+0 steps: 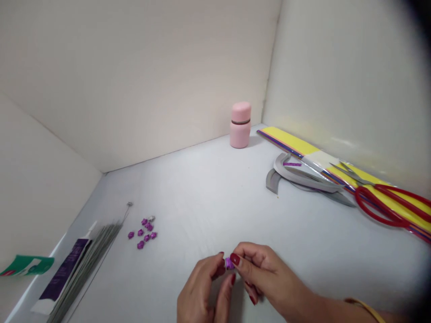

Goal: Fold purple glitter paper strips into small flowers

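A small purple folded paper star [229,263] sits pinched between the thumb and index finger of my right hand [274,273]. My left hand [200,289] is just to its left, its index fingertip at the edge of the star and its thumb apart below. Whether that fingertip touches the star I cannot tell. Farther left on the table lies a loose group of several purple paper stars [140,245], with a silver-grey star [151,219] among them.
Thin grey wires [89,264], one tipped with a silver star [129,204], lie beside a purple-and-white tube [63,269]. A pink jar [240,130] stands at the back. Grey paper strips [303,177], yellow paper strips [292,142] and red-handled scissors [379,215] are at the right.
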Tool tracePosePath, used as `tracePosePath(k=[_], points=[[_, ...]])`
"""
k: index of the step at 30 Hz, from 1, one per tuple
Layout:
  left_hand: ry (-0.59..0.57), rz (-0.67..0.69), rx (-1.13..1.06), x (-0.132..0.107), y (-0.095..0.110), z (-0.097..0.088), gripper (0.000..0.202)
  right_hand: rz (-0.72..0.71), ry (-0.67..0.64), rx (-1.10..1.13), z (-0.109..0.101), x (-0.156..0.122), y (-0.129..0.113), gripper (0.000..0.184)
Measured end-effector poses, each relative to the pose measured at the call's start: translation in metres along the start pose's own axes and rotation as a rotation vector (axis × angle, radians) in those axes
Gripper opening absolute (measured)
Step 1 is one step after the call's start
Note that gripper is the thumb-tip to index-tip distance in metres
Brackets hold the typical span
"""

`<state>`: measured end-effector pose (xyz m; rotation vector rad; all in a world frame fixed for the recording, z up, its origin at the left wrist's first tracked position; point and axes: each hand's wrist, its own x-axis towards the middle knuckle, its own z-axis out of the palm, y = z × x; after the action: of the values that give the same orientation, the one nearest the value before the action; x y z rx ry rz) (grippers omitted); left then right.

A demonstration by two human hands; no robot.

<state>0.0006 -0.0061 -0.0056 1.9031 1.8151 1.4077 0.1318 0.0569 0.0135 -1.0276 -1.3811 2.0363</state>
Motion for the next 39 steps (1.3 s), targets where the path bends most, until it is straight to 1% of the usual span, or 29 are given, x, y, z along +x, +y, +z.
tracePosePath(k=[2,5,9,12,14,19,22,24,27,30,33,39], points=[[0.042,0.040,0.068,-0.001,-0.001,-0.001,0.016,0.022,-0.001,0.034,0.000,0.000,0.001,0.037],[0.024,0.084,0.079,-0.001,-0.002,-0.002,0.015,0.042,-0.020,0.037,0.000,0.000,0.000,0.038],[-0.047,0.075,-0.037,-0.001,-0.007,-0.002,0.020,0.084,-0.051,0.042,0.000,0.000,-0.002,0.042],[-0.048,0.068,-0.044,-0.002,-0.008,-0.002,0.021,0.071,-0.058,0.051,-0.001,0.000,-0.002,0.042],[-0.066,0.037,-0.055,-0.001,-0.007,-0.002,0.020,0.068,-0.072,0.050,-0.002,0.001,-0.002,0.042],[-0.171,-0.030,-0.141,0.005,-0.003,-0.009,0.019,0.104,-0.199,0.053,-0.006,0.003,-0.003,0.041],[-0.188,-0.031,-0.125,0.006,-0.002,-0.010,0.020,0.140,-0.240,0.127,-0.007,0.002,-0.002,0.037],[-0.150,-0.008,-0.061,0.003,-0.002,-0.007,0.022,0.148,-0.237,0.178,-0.006,0.001,0.000,0.037],[-0.018,0.072,0.062,-0.004,-0.004,0.001,0.021,0.138,-0.190,0.222,0.000,-0.001,0.002,0.040],[0.102,0.160,0.108,-0.009,-0.004,0.008,0.019,0.128,-0.127,0.248,0.005,-0.004,0.004,0.041],[0.143,0.181,0.150,-0.010,-0.002,0.010,0.020,0.126,-0.104,0.269,0.009,-0.006,0.004,0.041],[0.198,0.139,0.237,-0.004,0.011,0.013,0.027,0.128,-0.108,0.291,0.010,-0.007,0.007,0.042]])
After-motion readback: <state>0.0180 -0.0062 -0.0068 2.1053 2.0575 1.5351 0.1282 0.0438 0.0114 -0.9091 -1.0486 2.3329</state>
